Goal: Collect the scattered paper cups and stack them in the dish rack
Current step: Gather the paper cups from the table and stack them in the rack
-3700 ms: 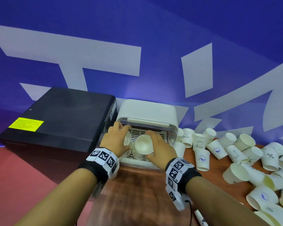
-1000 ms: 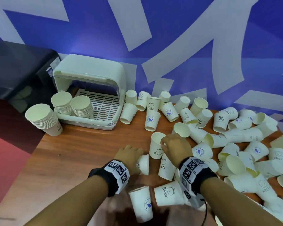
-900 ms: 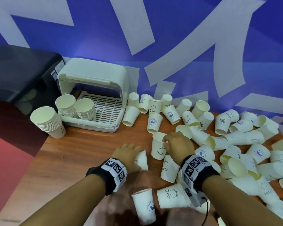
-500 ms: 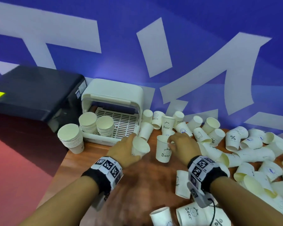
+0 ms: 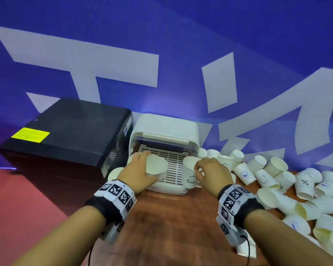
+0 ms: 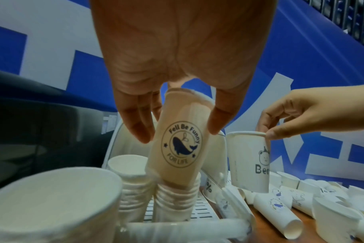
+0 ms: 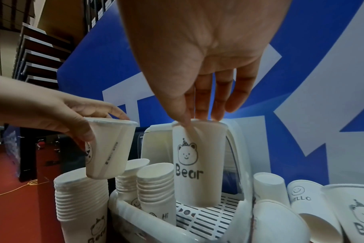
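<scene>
The white dish rack [image 5: 165, 129] stands open at the table's back, with two cup stacks [image 7: 156, 185] in its left half. My left hand [image 5: 140, 169] grips a whale-print paper cup [image 6: 179, 148] by its sides. The cup's base sits just over the right-hand stack. My right hand [image 5: 210, 173] pinches a "Bear" cup [image 7: 197, 164] by the rim. It hangs upright over the rack's slatted floor [image 7: 208, 215], right of the stacks. Many loose paper cups [image 5: 277, 175] lie scattered to the right.
A third stack of cups [image 7: 81, 197] stands on the table outside the rack's left end. A black box [image 5: 65, 135] sits left of the rack, a blue banner wall behind. Bare wooden table [image 5: 171, 227] lies between my arms.
Each hand picked up one cup from the scattered pile and carried it back and left to the rack. The view swung with them.
</scene>
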